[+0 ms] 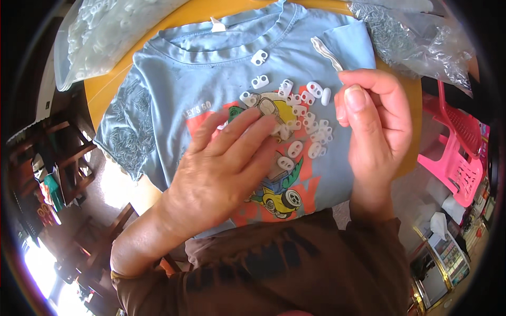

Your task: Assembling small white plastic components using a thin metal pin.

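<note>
Over a blue T-shirt [174, 84] spread on the table, my left hand [221, 163] lies palm down, fingers stretched and a little apart. Its fingertips reach the near left of a loose group of small white plastic pieces with two holes [295, 148]. My right hand [377, 116] is raised at the group's right side, thumb and index finger pinched together; whatever is between them is hidden. A pale wavy strip [327, 52] along the folded sleeve ends by that index finger. I cannot tell whether the fingers touch it. One white piece [259, 57] lies apart, near the collar.
Small thin grey metal pieces [129, 126] are heaped on the left sleeve. At the far right a clear plastic bag [406, 47] holds similar ones. White pieces fill another clear bag [105, 31], far left. A pink plastic chair [456, 163] stands right of the yellow table [100, 95].
</note>
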{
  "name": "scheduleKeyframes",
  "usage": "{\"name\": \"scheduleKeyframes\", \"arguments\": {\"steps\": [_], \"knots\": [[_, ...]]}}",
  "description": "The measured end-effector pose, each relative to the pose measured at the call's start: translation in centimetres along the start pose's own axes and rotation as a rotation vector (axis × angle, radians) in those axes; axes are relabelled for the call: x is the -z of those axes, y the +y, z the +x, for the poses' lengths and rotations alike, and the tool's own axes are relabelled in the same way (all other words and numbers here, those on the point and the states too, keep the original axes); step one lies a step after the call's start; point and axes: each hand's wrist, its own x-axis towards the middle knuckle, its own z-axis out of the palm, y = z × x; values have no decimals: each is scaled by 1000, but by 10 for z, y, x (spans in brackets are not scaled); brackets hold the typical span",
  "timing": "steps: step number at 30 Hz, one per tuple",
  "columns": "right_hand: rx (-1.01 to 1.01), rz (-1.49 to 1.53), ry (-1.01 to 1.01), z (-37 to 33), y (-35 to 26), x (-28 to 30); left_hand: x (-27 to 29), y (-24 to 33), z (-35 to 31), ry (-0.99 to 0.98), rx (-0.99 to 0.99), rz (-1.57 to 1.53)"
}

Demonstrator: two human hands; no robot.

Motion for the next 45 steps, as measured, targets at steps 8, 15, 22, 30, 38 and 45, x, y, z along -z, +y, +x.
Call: {"name": "scheduleKeyframes", "arguments": {"steps": [8,15,22,30,38,45], "knots": [[0,-133,-44,0,3,-6,-3,-15,8,209,-4,-95],[-29,-107,-68,-3,1,-6,-3,-18,49,197,72,42],[-51,-83,-48,-5,-3,-6,-3,-22,52,145,7,65],[-31,-122,-61,-5,-3,-7,8,-18,33,309,142,-263],[-109,-24,-306,-9,-8,-11,14,7,11,457,247,-744],[-223,170,-350,-18,-10,-13,-13,24,1,723,224,-649]]}}
